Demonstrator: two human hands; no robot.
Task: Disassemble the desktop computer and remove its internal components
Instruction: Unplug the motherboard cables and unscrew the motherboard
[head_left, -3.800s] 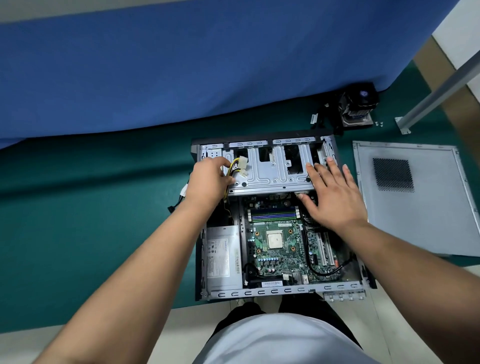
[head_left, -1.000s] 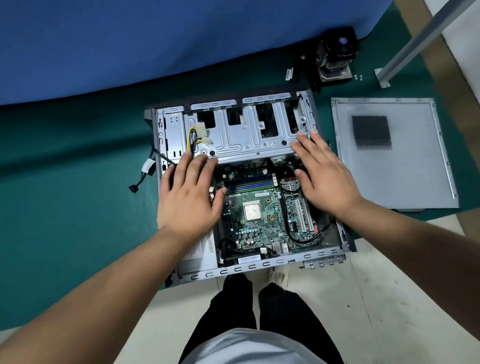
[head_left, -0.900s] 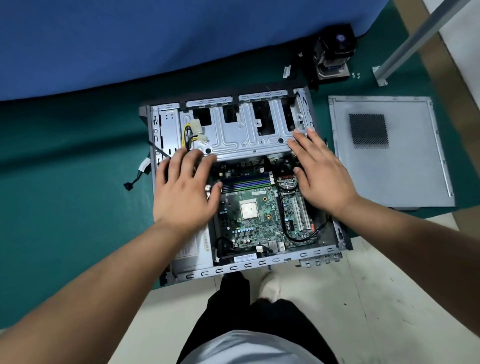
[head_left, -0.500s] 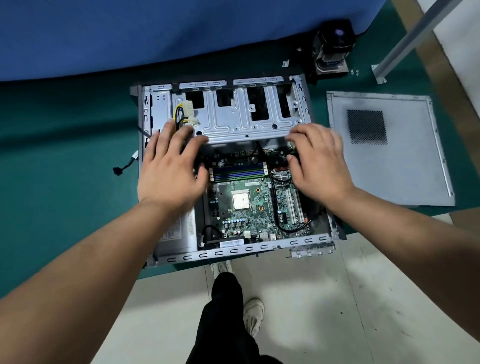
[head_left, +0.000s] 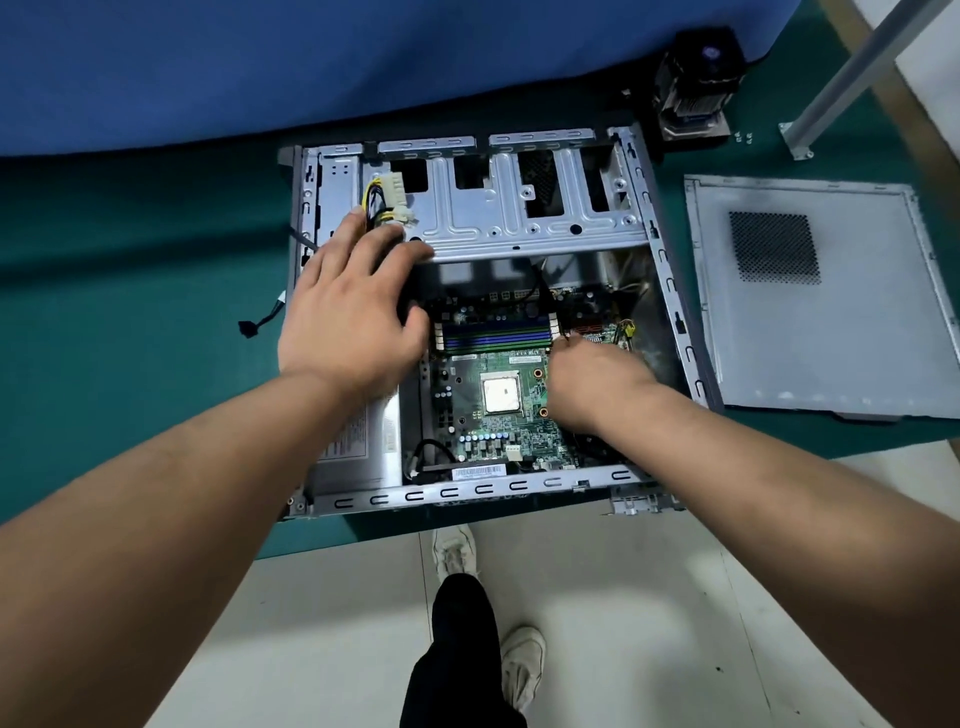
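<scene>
The desktop computer case (head_left: 670, 291) lies on its side, open face up, on a green mat (head_left: 130, 322) at the edge of a pale tiled floor (head_left: 623, 597). Inside the case, the motherboard (head_left: 498, 431) sits flat on the bottom, with the bare processor (head_left: 501, 393) near its middle and the memory modules (head_left: 493, 335) in their slots just beyond it. The power supply (head_left: 358, 447) occupies the left side of the case. The metal drive cage (head_left: 519, 213) spans the far end and appears raised at its near edge, exposing the board area beneath it. The left hand (head_left: 348, 322) rests with fingers spread at the near left corner of the drive cage, fingertips on its edge, just beside a white connector with yellow and black wires (head_left: 387, 205). The right hand (head_left: 592, 384) reaches down onto the motherboard to the right of the processor, fingers drawn together; what they pinch, if anything, cannot be determined. The detached side panel (head_left: 815, 322) lies flat on the mat to the right of the case. A cooler with fan (head_left: 696, 88) stands beyond the far right corner.
</scene>
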